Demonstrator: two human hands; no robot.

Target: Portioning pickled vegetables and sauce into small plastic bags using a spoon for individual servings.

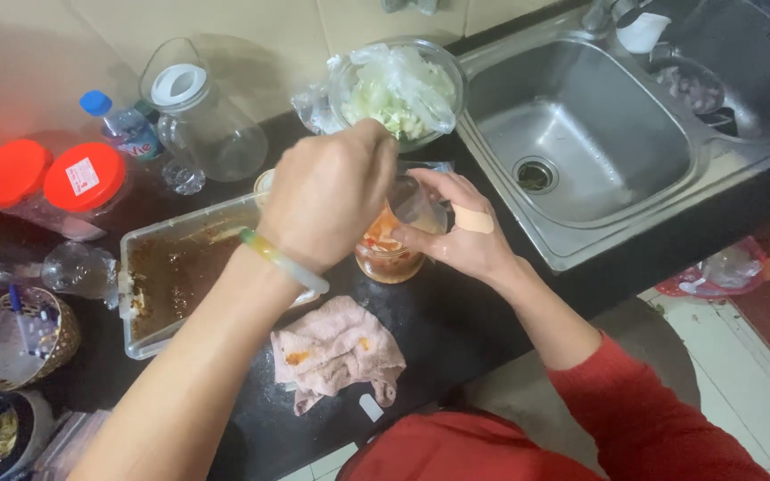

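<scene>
The sink (599, 134) sits to the right on the black counter (456, 330); a clear tray (149, 267) smeared with brown sauce lies to the left; a stained pink cloth (336, 352) lies in front. Between them stands a glass jar (385, 254) of red-orange food; the right hand (461, 232), bandage on its back, clasps the jar's side; the left hand (327, 196) hovers right above its mouth, fingers bunched, whether pinching anything I cannot tell.

Red-orange jar (387, 254), stained pink cloth (336, 352), 2 red lids (51, 175).
</scene>
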